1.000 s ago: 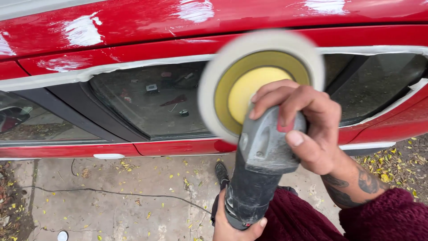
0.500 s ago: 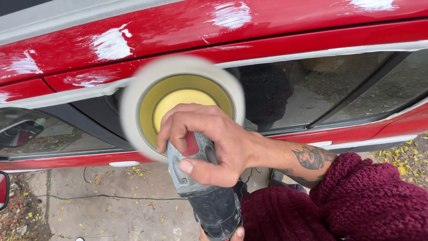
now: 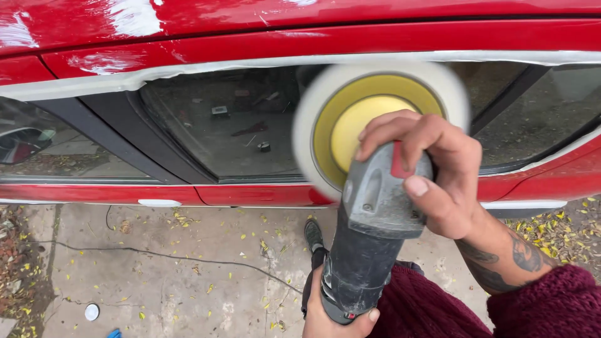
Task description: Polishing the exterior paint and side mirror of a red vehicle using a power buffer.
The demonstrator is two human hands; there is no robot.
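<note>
A grey rotary polisher [image 3: 372, 238] with a yellow backing plate and a white foam pad [image 3: 316, 125] is held up in front of a red car's side window. The pad looks blurred, as if spinning. My right hand [image 3: 432, 172] wraps over the polisher's head, fingers on top. My left hand [image 3: 332, 319] grips the rear end of the body at the bottom edge of the view. The red car [image 3: 300, 37] has white smears of compound on its roof and masking tape [image 3: 188, 69] along the top of the window.
Below the car is a concrete floor [image 3: 188, 275] with yellow leaves and a thin black cable [image 3: 156, 256] running across it. My dark shoe [image 3: 313, 235] stands near the door sill. A small white lid [image 3: 92, 312] lies at the lower left.
The view and the polisher have shifted: the pad went from the middle of the frame to the left, and now sits right of centre over the window. Both hands keep their hold.
</note>
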